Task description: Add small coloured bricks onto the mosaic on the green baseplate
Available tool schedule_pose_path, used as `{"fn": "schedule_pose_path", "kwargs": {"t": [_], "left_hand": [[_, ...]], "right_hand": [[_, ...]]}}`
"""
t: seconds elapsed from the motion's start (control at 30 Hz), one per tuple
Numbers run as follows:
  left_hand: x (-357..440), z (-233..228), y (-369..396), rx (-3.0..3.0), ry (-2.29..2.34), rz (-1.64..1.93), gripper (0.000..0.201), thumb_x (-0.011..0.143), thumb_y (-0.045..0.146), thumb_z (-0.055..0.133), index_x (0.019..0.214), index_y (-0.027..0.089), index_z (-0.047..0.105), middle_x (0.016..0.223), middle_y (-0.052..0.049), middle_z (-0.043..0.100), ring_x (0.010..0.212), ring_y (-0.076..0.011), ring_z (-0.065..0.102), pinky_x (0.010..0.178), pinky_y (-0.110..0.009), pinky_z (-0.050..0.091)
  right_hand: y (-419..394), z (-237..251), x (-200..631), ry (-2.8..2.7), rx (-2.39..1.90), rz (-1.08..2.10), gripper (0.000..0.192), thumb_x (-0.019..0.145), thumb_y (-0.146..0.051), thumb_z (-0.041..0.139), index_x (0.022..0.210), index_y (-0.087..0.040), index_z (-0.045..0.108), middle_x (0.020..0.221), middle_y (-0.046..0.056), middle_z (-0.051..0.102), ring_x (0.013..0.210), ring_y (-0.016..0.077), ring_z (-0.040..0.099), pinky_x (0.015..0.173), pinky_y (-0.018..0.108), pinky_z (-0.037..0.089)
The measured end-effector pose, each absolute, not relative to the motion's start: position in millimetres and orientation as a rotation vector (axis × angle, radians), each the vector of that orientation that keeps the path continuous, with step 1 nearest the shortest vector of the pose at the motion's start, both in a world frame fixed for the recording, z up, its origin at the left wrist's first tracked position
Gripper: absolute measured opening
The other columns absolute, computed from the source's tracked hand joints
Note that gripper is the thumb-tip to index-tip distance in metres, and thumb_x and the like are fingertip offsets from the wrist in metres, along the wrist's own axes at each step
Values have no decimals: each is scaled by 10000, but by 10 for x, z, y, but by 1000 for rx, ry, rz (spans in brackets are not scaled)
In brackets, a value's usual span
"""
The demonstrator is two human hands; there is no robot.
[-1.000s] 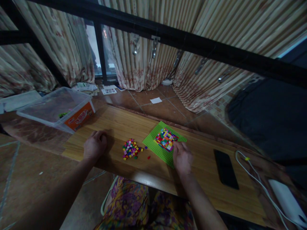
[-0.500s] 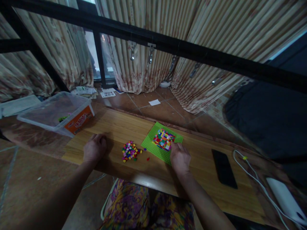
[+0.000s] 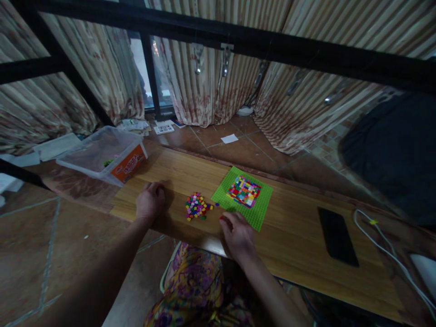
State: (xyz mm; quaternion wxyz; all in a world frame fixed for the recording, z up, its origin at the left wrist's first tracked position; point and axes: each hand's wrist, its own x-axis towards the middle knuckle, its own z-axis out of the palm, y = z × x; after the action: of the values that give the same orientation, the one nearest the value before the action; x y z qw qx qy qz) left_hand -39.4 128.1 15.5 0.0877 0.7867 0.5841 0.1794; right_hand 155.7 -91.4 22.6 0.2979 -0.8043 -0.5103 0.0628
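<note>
- Centre of the frame, on the wooden bench [image 3: 177, 175]: right hand [image 3: 238, 231] sits at the near-left corner of the green baseplate [image 3: 262, 211], fingertips closed around what looks like a single red brick [image 3: 221, 218]. The grip itself is small and dim, so it reads as a pinch, not certain.
- Left hand [image 3: 150, 202] lies left of centre, loosely curled, knuckles up, flat on the bench, holding nothing visible.
- Loose brick pile [image 3: 196, 211] sits between the two hands, just left of the baseplate, with a few strays at its right edge.
- Mosaic patch [image 3: 244, 191] fills the middle of the baseplate; a green margin is open all round it.
- Judged step: picking the next brick. Placing it would need a lift over the plate edge, alignment to a free stud row beside the patch, then a straight press down.
- Around: clear plastic bin [image 3: 102, 156] with an orange label at upper left, black phone [image 3: 337, 236] at right, white cable [image 3: 391, 254] at far right.
- Nothing blocks the path from pile to plate. Low light makes brick colours and stud rows hard to read.
</note>
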Motion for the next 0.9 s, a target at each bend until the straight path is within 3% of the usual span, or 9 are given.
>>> {"fn": "schedule_pose_path", "kwargs": {"t": [0.23,0.43,0.63,0.9], "left_hand": [[-425,113,1309,2359,1715,563,321,870,294,391,1004,201,668,1017,-75,663,890,-208,633,708,-285,454],[-423,137,1304,2353,1729,558,333,873,309,370,983,202,666,1033,-73,667,879,-215,633,694,-299,444],[-412,159,1305,2372,1734,529,355,875,326,361,1007,199,665,1037,-83,667,878,-232,634,695,-315,453],[-422,154,1312,2370,1720,530,347,867,317,375,1010,203,670,1035,-83,664,871,-228,630,701,-316,457]], "right_hand": [[-835,128,1566,-1384,-2144,200,173,908,-245,511,870,-222,678,901,45,665,865,199,609,781,306,449],[-967,195,1757,-1053,-1919,323,157,874,-297,546,878,-218,681,868,29,698,781,171,644,733,283,486],[-1017,223,2306,-762,-1808,216,193,811,-355,609,867,-195,702,861,54,723,783,195,670,732,314,515],[-887,344,2530,-984,-1973,32,224,857,-321,531,847,-201,720,870,67,711,799,199,654,754,321,503]]}}
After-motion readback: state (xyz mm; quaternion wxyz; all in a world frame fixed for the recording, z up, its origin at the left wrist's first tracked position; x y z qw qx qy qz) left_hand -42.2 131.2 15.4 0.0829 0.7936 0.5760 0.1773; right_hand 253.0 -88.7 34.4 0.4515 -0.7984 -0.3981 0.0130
